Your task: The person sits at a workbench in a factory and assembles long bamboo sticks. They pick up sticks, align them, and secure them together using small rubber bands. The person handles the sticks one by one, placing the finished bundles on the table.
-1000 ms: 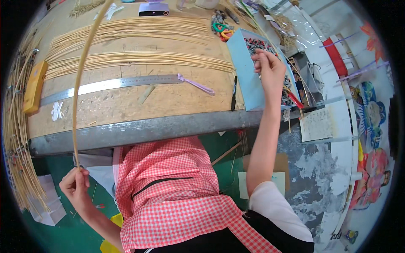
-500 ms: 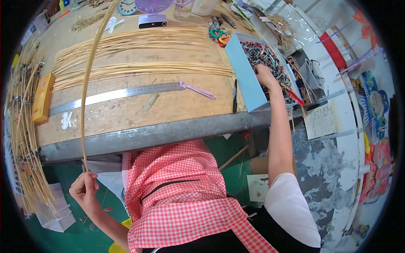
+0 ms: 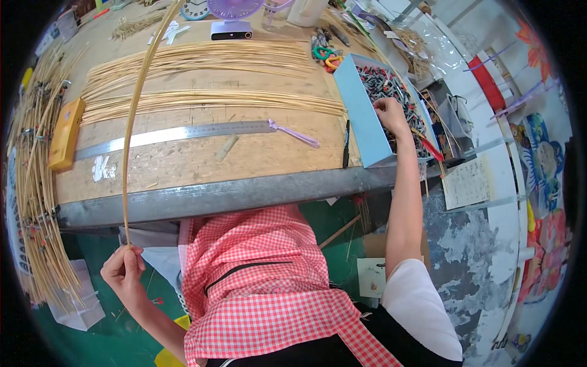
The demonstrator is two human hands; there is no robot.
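Note:
My left hand (image 3: pixel 124 269) is closed round the lower end of a long, thin bamboo strip (image 3: pixel 134 104), off the near edge of the table. The strip rises across the tabletop and out of the top of the view. Over at the right, my right hand (image 3: pixel 391 116) is inside the light-blue box (image 3: pixel 356 113), among a heap of small dark-grey pieces with red bits (image 3: pixel 391 82). Its fingers are bent and pressed together near the box's left wall; whatever is between them is too small or hidden to name.
Bundles of bamboo strips (image 3: pixel 202 101) lie across the table beyond a steel ruler (image 3: pixel 183 133) with a purple cord. A yellow block (image 3: pixel 66 134) sits at the left, a black pen (image 3: pixel 346 144) by the box. Clipped strips (image 3: pixel 36 165) hang along the left edge. A purple fan (image 3: pixel 232 29) stands behind.
My right hand has drawn up and slightly towards the box's left wall, its fingers now gathered. My left hand stays on the bamboo strip. The whole view has shifted a little.

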